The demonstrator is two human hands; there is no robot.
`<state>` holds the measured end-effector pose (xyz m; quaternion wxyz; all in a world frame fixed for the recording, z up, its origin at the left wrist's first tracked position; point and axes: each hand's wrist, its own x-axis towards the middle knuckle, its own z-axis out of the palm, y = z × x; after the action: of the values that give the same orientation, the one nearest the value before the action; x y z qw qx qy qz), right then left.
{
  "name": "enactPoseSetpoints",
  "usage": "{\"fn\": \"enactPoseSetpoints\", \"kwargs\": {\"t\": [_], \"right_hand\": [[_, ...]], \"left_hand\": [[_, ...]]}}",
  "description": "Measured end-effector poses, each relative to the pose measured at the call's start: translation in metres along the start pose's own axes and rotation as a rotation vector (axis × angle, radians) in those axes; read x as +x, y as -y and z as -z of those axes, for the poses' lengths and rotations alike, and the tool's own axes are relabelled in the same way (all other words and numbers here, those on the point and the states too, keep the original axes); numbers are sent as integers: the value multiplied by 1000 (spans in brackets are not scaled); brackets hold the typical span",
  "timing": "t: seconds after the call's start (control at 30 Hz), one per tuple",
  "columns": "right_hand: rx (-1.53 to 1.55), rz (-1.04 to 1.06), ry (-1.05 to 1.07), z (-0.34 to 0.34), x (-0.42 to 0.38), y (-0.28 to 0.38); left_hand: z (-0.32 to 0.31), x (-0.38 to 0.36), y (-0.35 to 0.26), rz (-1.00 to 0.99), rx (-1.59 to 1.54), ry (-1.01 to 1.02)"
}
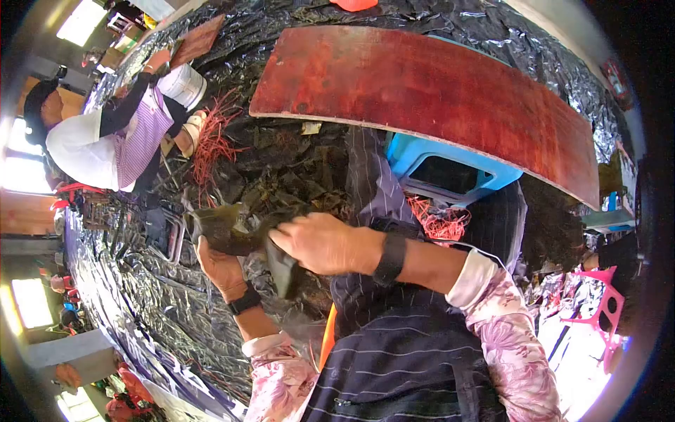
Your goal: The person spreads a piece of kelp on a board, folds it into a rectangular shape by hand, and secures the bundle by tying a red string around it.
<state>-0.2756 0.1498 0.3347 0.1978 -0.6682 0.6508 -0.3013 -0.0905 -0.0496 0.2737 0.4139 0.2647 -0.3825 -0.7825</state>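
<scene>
Between my hands is a dark olive-green, glossy strip [235, 233] that looks like kelp, with a loose end hanging down. My left hand [221, 269] grips its far left part, thumb upright against the near edge. The fingers of my right hand [327, 245] are closed over the other part of the strip, knuckles up; what lies under the palm is hidden. Just beyond my hands, a heap of similar dark leafy strips [302, 176] lies on the ground.
A red-brown board [422, 91] lies across a blue plastic stool [457, 169] ahead. Red twine [439, 219] is tangled beneath the stool, and more red strings [214, 137] lie near a seated co-worker [116, 144] beside a white bucket [184, 86]. Black plastic sheeting [148, 281] covers the floor.
</scene>
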Motion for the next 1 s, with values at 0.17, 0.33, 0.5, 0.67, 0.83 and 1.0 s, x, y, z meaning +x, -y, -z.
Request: {"fn": "enactPoseSetpoints", "kwargs": {"t": [0.17,0.33,0.5,0.67,0.83,1.0], "right_hand": [[-59,-123,101,19,-17,-15],[247,-177,-687,43,-29,-19],[1037,-351,-724,34,-40,-33],[1053,-353,-784,37,-67,-32],[757,-327,-856,38,-86,-28],[662,-317,-929,40,-95,-28]], "left_hand": [[-13,0,20,-842,1184,100],[-141,-41,20,-127,434,317],[-159,-60,40,-73,555,515],[-178,-78,49,38,553,469],[-199,-80,59,54,584,353],[-209,-82,63,-69,749,384]]}}
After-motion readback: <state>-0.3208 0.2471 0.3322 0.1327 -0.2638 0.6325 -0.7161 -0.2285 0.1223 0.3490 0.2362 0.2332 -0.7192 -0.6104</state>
